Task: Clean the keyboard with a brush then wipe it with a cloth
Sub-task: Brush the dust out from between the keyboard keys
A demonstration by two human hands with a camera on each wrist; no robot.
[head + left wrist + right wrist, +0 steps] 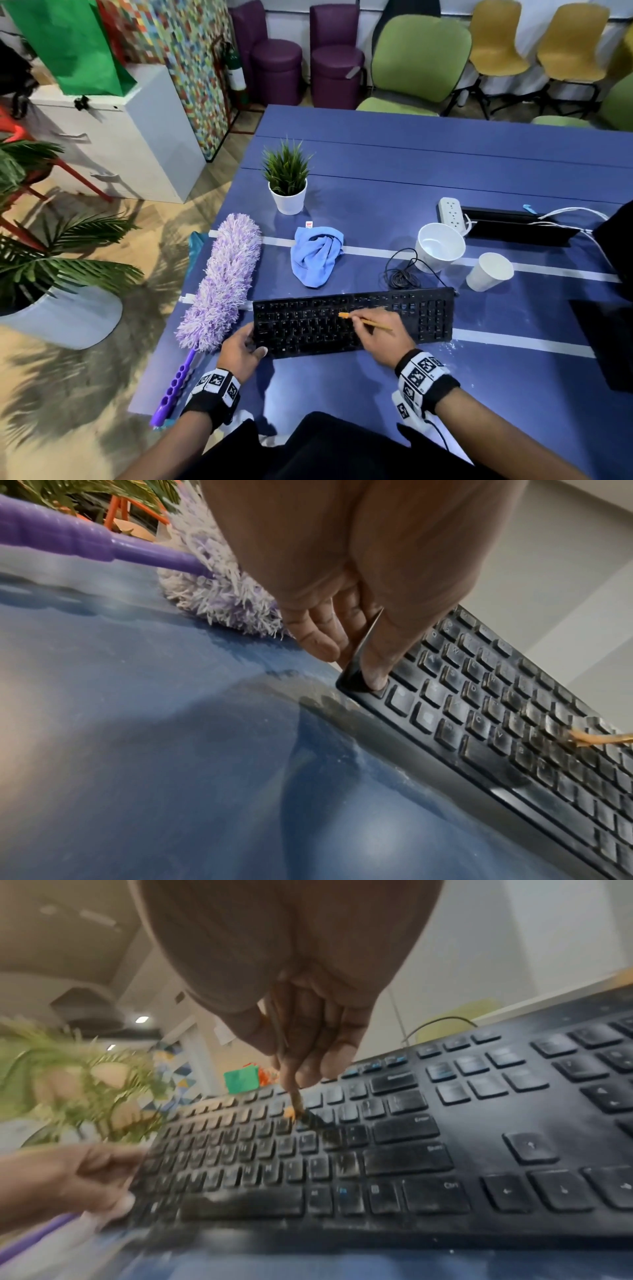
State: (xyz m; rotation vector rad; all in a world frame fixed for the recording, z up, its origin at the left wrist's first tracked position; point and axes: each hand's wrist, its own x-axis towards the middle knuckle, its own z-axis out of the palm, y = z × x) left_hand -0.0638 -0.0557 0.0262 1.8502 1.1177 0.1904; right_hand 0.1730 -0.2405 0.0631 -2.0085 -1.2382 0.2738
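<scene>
A dusty black keyboard [404,320] [507,723] [428,1150] lies on the blue table [394,171] in front of me. My left hand [241,347] [346,631] grips its left end, thumb on the corner keys and fingers along the edge. My right hand [378,334] [301,1047] pinches a thin brush [368,319] [294,1102] with a wooden handle. The brush's orange tip [343,315] [582,739] touches keys in the upper middle rows. A crumpled blue cloth [315,255] lies beyond the keyboard, untouched.
A purple fluffy duster [222,277] [219,599] lies left of the keyboard. A small potted plant [287,178] stands behind the cloth. Two white cups [440,246] [489,272], a coiled cable [402,274] and a power strip [452,212] sit at the right.
</scene>
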